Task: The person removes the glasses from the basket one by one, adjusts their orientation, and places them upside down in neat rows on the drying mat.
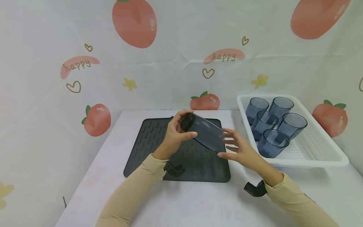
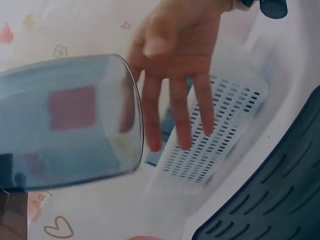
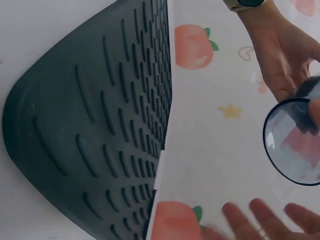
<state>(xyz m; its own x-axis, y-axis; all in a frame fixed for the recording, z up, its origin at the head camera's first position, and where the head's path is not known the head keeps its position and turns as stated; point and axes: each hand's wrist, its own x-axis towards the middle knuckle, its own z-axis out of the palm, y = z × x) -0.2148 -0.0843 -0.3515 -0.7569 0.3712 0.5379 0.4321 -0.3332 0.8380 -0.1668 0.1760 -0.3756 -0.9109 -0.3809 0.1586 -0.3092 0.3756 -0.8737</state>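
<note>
A blue-tinted drinking glass [image 1: 205,130] is held tilted in the air, its dark base end at the left and its open rim towards the right. My left hand [image 1: 177,132] grips the base end, thumb along the near side. At the rim end is my right hand [image 1: 241,149], its fingers spread and fairly straight; whether they touch the glass I cannot tell. The left wrist view shows that right hand [image 2: 175,65] beside the rim of the glass [image 2: 75,120]. Below both hands lies a black ridged drying mat [image 1: 153,142].
To the right stands a white perforated basket [image 1: 320,154] with several blue-tinted glasses [image 1: 273,143] upright or leaning at its left side. A white table [image 1: 193,205] bears everything. Behind it hangs a fruit-printed cloth [image 1: 170,72].
</note>
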